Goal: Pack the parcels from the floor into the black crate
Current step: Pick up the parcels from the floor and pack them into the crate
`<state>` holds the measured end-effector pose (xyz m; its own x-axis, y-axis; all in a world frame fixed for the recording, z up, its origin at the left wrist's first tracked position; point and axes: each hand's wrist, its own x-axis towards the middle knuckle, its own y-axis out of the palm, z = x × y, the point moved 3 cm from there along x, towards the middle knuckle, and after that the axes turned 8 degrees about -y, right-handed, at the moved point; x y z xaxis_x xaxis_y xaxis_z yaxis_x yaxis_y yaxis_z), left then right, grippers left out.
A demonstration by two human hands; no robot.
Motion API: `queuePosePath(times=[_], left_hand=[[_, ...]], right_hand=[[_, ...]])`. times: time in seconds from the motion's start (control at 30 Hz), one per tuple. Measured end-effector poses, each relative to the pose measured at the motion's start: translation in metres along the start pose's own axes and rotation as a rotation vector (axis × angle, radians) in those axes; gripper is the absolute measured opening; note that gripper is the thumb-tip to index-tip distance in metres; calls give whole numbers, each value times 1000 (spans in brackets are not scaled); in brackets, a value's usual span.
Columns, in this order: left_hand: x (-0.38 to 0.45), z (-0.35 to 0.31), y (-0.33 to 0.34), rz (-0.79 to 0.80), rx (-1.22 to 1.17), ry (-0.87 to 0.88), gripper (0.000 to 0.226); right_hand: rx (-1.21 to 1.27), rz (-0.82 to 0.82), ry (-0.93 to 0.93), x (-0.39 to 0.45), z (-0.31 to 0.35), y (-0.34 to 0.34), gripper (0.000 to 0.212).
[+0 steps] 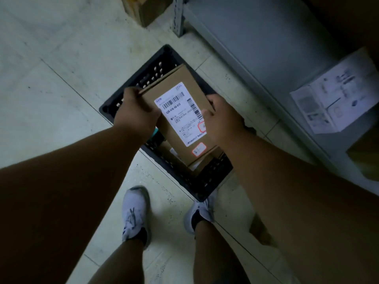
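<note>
brown cardboard parcel (180, 93) up top, plain kraft colour, and on its face a white shipping label (181, 113) striped with black barcodes and small grey print. two little white stickers ringed in orange-red at the label's near edge. under it, the black crate (155, 64), its walls punched with a grid of pale-showing holes; more brown cardboard and a flash of teal inside. floor (61, 83) is pale greenish-white tile with dark grout lines and black speckles. white shoes (134, 214) with dark collars. grey shelf (266, 48) at the right, white printed sheet (336, 99) with grey diagrams on it.
</note>
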<state>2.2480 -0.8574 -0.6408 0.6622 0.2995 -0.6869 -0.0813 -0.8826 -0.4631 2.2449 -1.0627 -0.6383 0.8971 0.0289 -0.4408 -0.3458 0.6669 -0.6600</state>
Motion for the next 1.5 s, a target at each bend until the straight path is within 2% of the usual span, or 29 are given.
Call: queuePosePath(times=[0.17,0.3,0.37,0.43,0.57,0.7,0.83,0.97,1.07,1.13,1.23,1.4,1.5], left_hand=[[39,37,35,19,293,51,57],[65,56,56,38,719,105,46],[75,60,67,73,908,147,38],[79,65,81,168,998,157,37],[76,87,110,499,989,40,34],[80,99,122,583,945,-22,40],[89,94,124,509,951,-63,35],[92,94,125,370,885,-48,53],[99,96,126,333,736,-71,48],[103,94,130,361,681,-84,39],[107,90,134,367,675,-61,29],[108,78,124,261,570,-11,33],[119,71,107,165,673,23,34]], right_hand=[[8,46,45,24,-51,50,40],[-1,87,74,30,-79,82,41],[-59,113,67,28,-93,98,39],[-142,157,56,25,-107,114,36],[-259,235,52,18,-113,137,18],[-393,316,32,22,-110,143,28],[-395,347,16,19,-109,144,31],[-308,315,-8,18,-114,141,26],[-228,235,-12,19,-119,132,36],[-215,193,-17,18,-119,127,42],[-212,185,-7,16,-122,126,36],[-164,150,1,5,-126,130,28],[-69,140,-18,0,-124,138,28]])
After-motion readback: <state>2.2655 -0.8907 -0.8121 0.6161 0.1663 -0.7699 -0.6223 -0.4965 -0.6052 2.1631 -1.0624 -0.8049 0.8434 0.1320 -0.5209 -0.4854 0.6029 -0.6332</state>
